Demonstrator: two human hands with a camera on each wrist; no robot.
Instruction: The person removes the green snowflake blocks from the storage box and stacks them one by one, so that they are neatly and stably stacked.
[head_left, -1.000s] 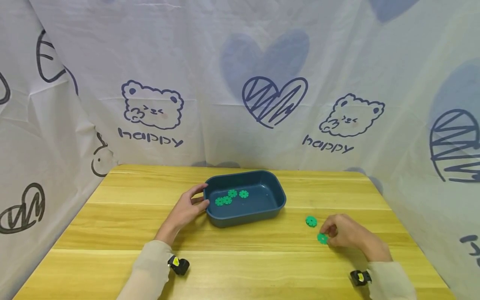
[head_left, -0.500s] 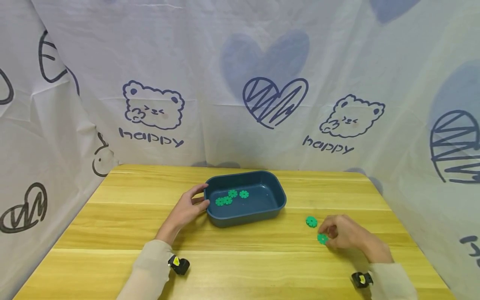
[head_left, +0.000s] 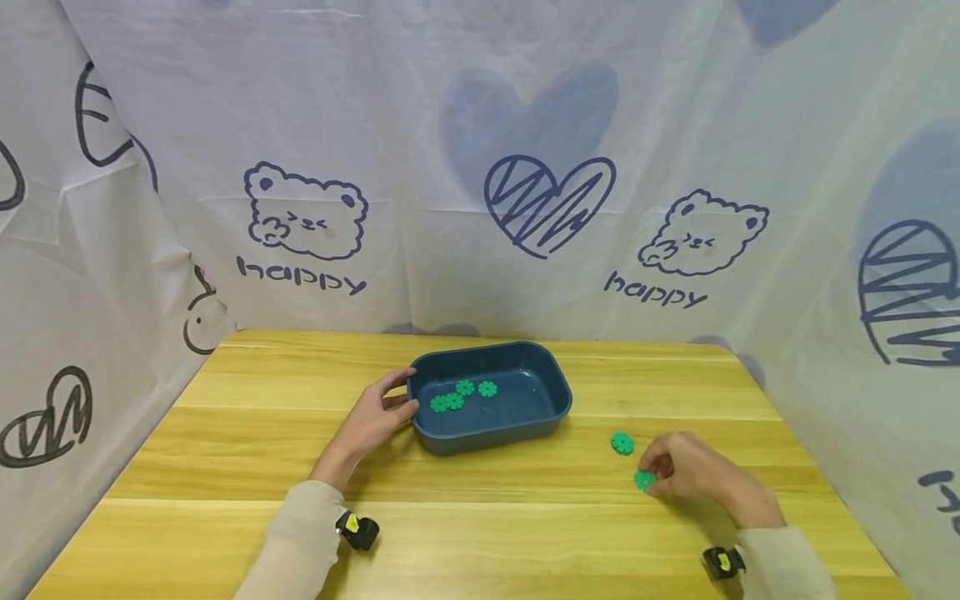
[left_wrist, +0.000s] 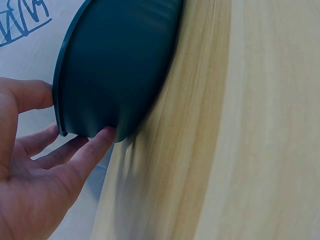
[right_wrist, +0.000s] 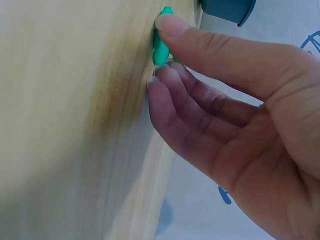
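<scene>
A dark blue plastic tub (head_left: pixel 491 435) stands on the wooden table, with several green notched interlocking discs (head_left: pixel 488 388) lying on its floor toward the left. My left hand (head_left: pixel 375 417) grips the tub's left end, thumb and fingers spread around its corners; the left wrist view shows fingertips against the tub wall (left_wrist: pixel 120 60). To the right, my right hand (head_left: pixel 693 471) pinches a green interlocking disc (head_left: pixel 642 480) low over the table. The right wrist view has that disc (right_wrist: pixel 161 50) edge-on, the thumb on it and the other fingertips partly hidden. Another green disc (head_left: pixel 622 443) lies just beyond the hand.
The wooden table (head_left: pixel 480 542) runs back to a pale curtain (head_left: pixel 435 250) printed with hearts and bears, which also hangs at both sides. Black cameras are strapped at the left wrist (head_left: pixel 357 531) and the right wrist (head_left: pixel 723 562).
The right hand and its disc have shifted only very slightly. The left hand and the tub stay where they were.
</scene>
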